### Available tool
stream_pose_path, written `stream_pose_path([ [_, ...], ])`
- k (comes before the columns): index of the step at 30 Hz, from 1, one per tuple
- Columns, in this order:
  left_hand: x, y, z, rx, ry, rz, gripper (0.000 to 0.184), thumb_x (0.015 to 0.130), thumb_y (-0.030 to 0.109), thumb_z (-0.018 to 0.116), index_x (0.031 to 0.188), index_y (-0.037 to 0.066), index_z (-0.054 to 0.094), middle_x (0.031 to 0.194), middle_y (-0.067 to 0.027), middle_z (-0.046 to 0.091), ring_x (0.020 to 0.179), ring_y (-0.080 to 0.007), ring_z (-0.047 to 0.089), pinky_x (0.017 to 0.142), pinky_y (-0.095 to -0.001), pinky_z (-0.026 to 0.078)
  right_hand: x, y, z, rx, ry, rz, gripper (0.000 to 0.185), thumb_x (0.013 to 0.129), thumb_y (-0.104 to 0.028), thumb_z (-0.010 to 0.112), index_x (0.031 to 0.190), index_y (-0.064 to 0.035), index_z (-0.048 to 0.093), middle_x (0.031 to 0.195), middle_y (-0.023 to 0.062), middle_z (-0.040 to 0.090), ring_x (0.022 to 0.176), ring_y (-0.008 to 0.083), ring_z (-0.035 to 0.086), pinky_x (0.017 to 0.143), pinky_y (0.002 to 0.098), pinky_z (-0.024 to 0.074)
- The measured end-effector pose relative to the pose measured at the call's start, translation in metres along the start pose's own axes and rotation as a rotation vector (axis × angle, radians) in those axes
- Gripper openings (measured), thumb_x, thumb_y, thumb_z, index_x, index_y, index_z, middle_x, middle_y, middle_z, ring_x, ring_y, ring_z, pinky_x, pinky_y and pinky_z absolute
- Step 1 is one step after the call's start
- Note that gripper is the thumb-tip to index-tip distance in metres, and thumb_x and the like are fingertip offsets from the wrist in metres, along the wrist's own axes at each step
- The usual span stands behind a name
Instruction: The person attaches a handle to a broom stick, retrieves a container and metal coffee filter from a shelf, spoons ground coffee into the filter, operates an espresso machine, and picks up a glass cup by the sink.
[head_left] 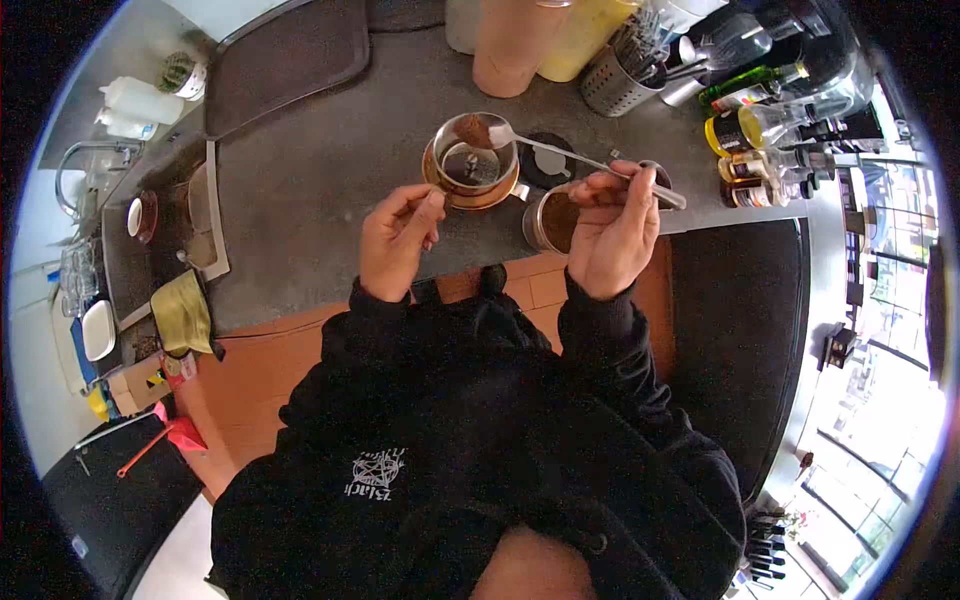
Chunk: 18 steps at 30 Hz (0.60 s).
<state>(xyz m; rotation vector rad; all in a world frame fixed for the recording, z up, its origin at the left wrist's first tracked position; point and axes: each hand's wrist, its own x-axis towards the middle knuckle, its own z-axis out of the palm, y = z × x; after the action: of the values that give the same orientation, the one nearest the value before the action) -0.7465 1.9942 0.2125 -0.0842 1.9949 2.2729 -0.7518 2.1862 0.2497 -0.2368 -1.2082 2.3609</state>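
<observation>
My right hand (618, 225) is closed on the handle of a long metal spoon (570, 156). The spoon's bowl carries brown powder over a round glass vessel (470, 182) with a copper-coloured base. Just below the hand's fingers stands a jar (545, 222) of brown powder, partly covered by the hand. My left hand (398, 240) is at the lower left of the glass vessel, its thumb and index finger pinched together; whatever may be between them is too small to make out. A black round lid (546, 160) lies behind the jar.
Large containers (515, 50), a perforated utensil holder (615, 85) and several bottles (750, 130) stand along the counter's back and right. A dark tray (290, 60) lies at the back left. A green cloth (181, 312) hangs near the sink at left.
</observation>
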Motion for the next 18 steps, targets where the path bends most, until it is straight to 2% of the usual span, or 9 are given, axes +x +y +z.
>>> stream_pose_path([
  [18, -0.0012, 0.0012, 0.0017, 0.002, 0.006, -0.048, 0.023, 0.087, 0.024, 0.056, 0.095, 0.002, 0.059, 0.074, -0.0025, 0.056, 0.060, -0.0082, 0.049, 0.052, -0.0231, 0.040, 0.0013, 0.0081, 0.0038, -0.004, -0.070, 0.007, 0.028, 0.092, -0.028, 0.044, 0.090, -0.0018, 0.054, 0.070, 0.0091, 0.060, 0.062, 0.0180, 0.056, 0.061, 0.0316, 0.0472],
])
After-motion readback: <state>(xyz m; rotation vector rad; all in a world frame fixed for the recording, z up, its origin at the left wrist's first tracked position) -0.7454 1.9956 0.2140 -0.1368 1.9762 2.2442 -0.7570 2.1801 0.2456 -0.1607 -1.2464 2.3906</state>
